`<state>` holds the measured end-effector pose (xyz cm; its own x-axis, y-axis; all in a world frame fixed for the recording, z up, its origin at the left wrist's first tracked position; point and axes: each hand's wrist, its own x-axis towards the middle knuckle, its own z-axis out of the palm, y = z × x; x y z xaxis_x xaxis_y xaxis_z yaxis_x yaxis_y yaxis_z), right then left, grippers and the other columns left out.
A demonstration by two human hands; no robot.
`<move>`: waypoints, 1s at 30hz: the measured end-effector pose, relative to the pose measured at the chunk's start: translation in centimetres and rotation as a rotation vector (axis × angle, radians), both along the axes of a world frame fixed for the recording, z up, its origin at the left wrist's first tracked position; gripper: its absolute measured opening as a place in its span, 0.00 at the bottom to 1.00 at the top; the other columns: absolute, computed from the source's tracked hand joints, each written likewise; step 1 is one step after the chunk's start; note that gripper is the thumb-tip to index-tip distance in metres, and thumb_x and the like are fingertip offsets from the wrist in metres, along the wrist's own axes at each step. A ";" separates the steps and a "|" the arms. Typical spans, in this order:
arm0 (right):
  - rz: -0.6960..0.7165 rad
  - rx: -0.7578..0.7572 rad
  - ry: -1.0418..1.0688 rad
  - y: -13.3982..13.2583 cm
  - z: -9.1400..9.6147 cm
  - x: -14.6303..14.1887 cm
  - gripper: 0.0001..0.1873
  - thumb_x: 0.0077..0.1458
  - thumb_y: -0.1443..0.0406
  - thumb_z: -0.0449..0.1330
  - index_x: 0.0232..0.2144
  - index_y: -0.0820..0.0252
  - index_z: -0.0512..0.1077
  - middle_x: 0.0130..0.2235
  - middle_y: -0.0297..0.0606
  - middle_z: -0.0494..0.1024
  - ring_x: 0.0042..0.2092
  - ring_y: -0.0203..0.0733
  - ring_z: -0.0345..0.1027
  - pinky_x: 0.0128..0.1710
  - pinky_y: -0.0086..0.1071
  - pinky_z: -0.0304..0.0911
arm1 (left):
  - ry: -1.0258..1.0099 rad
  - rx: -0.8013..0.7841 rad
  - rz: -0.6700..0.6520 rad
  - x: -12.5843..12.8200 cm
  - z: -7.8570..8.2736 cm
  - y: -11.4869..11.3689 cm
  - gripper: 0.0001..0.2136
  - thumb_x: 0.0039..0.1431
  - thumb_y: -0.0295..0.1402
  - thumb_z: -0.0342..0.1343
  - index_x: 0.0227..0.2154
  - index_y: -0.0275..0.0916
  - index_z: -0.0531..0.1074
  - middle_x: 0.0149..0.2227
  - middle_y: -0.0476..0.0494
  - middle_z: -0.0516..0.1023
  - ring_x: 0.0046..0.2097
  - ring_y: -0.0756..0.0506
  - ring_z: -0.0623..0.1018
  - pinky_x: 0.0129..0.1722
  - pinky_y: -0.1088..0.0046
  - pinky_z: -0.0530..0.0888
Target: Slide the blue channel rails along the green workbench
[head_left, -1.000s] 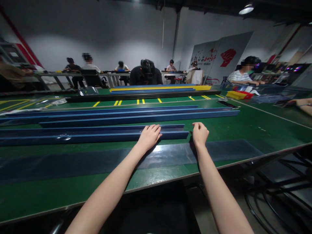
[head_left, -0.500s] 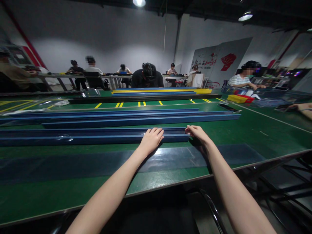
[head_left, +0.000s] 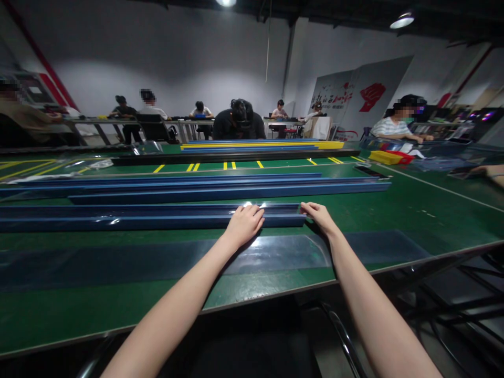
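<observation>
A long blue channel strip (head_left: 197, 222) with raised walls lies across the green table. Clear, shiny film (head_left: 114, 219) shows glare inside its trough. My left hand (head_left: 246, 223) is draped over the strip's near wall, fingers together and curled into the trough, its thumb out of sight. At the strip's right end, my right hand (head_left: 315, 212) is closed in a pinch by the end of the far wall. What sits between those fingertips is too small to make out. A flat transparent plastic sheet (head_left: 157, 260) lies on the table beneath my forearms.
More blue strips (head_left: 236, 191) lie just beyond, with a black strip (head_left: 236, 156) and a yellow strip (head_left: 260, 146) farther back. A phone (head_left: 370, 171) and a yellow tray (head_left: 388, 157) are to the right. Co-workers sit around; one (head_left: 239, 123) faces me across the table.
My left hand stays over the strip and my right hand at its end. Glare on the film inside the trough and on the flat sheet has shifted. The view has tilted slightly.
</observation>
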<state>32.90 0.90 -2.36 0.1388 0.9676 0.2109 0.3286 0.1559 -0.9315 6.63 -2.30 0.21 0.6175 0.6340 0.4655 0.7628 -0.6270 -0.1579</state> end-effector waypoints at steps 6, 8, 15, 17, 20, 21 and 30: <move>0.022 0.013 0.011 0.1 0.0 0.0 0.18 0.35 0.50 0.62 0.18 0.60 0.70 0.23 0.34 0.71 0.28 0.35 0.62 0.34 0.30 0.59 | -0.001 -0.012 0.042 0.5 0.1 -0.5 0.11 0.62 0.32 0.42 0.37 0.37 0.69 0.38 0.42 0.74 0.42 0.44 0.71 0.39 0.67 0.62; 0.024 0.018 0.013 0.0 0.0 0.0 0.17 0.35 0.51 0.63 0.19 0.60 0.70 0.23 0.34 0.72 0.29 0.35 0.63 0.35 0.31 0.59 | -0.006 -0.025 0.058 0.7 0.1 -0.7 0.10 0.62 0.31 0.42 0.35 0.36 0.69 0.36 0.42 0.74 0.41 0.44 0.71 0.38 0.67 0.62; -0.007 -0.005 -0.006 -0.1 0.2 -0.2 0.16 0.34 0.53 0.63 0.18 0.60 0.71 0.22 0.34 0.72 0.29 0.36 0.63 0.35 0.32 0.59 | -0.029 -0.039 0.065 0.9 0.1 -0.8 0.10 0.61 0.30 0.43 0.34 0.36 0.69 0.35 0.41 0.74 0.39 0.44 0.72 0.36 0.67 0.61; -0.003 -0.008 -0.013 0.0 0.2 -0.1 0.16 0.34 0.52 0.62 0.18 0.59 0.70 0.22 0.34 0.72 0.28 0.36 0.63 0.34 0.32 0.58 | -0.019 -0.036 0.066 0.9 0.0 -0.7 0.10 0.62 0.30 0.42 0.34 0.36 0.69 0.35 0.41 0.74 0.39 0.44 0.71 0.36 0.67 0.61; 0.024 -0.003 -0.004 0.1 0.1 0.2 0.16 0.35 0.52 0.61 0.17 0.59 0.71 0.22 0.34 0.71 0.28 0.36 0.63 0.33 0.31 0.58 | 0.004 -0.032 0.068 0.8 0.0 -0.7 0.11 0.62 0.30 0.41 0.35 0.36 0.69 0.35 0.42 0.74 0.39 0.44 0.71 0.35 0.66 0.61; 0.033 0.001 0.005 0.1 0.1 0.3 0.16 0.35 0.52 0.61 0.18 0.59 0.71 0.22 0.34 0.71 0.28 0.35 0.62 0.33 0.31 0.58 | 0.013 -0.032 0.068 0.8 0.0 -0.7 0.11 0.62 0.30 0.41 0.36 0.36 0.69 0.35 0.42 0.74 0.39 0.44 0.71 0.35 0.67 0.61; 0.057 0.004 -0.003 0.2 -0.2 0.5 0.15 0.35 0.53 0.62 0.18 0.59 0.71 0.23 0.34 0.72 0.29 0.36 0.63 0.35 0.31 0.57 | 0.042 -0.034 0.067 0.8 -0.1 -0.6 0.11 0.62 0.28 0.40 0.36 0.36 0.68 0.35 0.42 0.74 0.38 0.44 0.71 0.35 0.67 0.61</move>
